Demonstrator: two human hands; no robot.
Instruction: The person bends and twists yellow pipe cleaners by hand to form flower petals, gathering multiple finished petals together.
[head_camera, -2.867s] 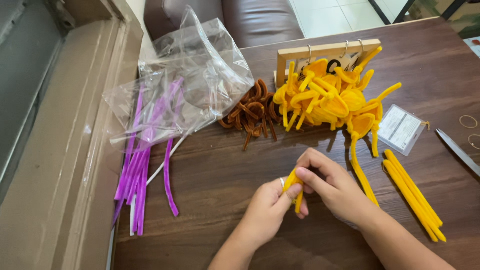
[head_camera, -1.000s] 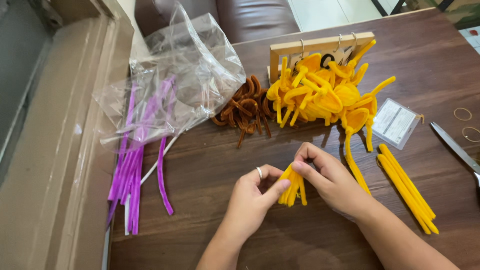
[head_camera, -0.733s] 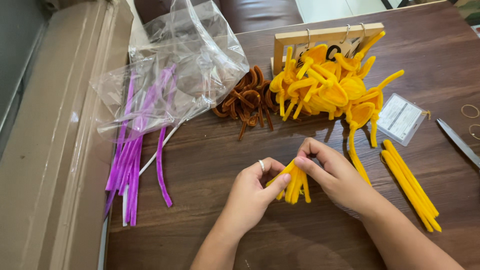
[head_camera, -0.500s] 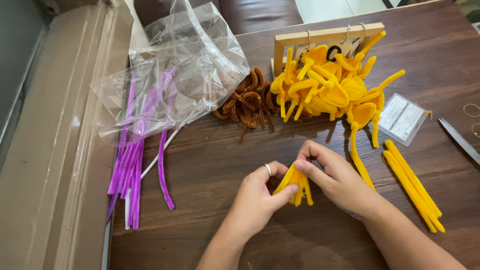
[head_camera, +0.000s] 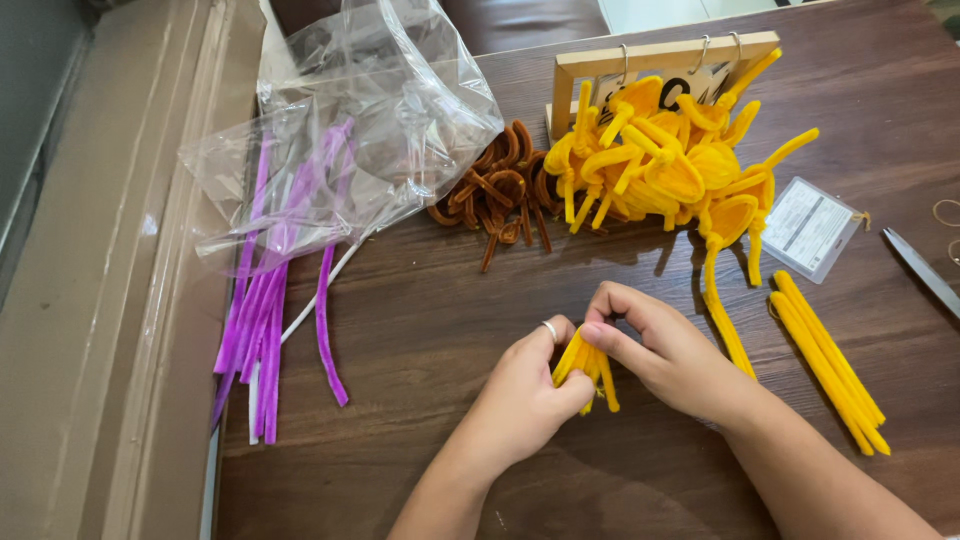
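both hands meet over the dark wooden table (head_camera: 420, 330). the left hand (head_camera: 520, 395) is closed around a small bundle of folded yellow pipe cleaners (head_camera: 590, 365), pinching its upper end so the loose tips fan downward. the right hand (head_camera: 665, 350) curls in from the other side, its fingertips (head_camera: 600, 332) pressing on the top of the same bundle, as if to keep the folds together.

just right of the right hand lie straight yellow pipe cleaners (head_camera: 828, 362), within easy reach. beyond the hands sits a heap of bent yellow shapes (head_camera: 665, 165) against a wooden frame (head_camera: 650, 55), with brown curled pieces (head_camera: 500, 190) beside it. far left of the left hand, purple pipe cleaners (head_camera: 265, 310) spill from a clear plastic bag (head_camera: 350, 130).
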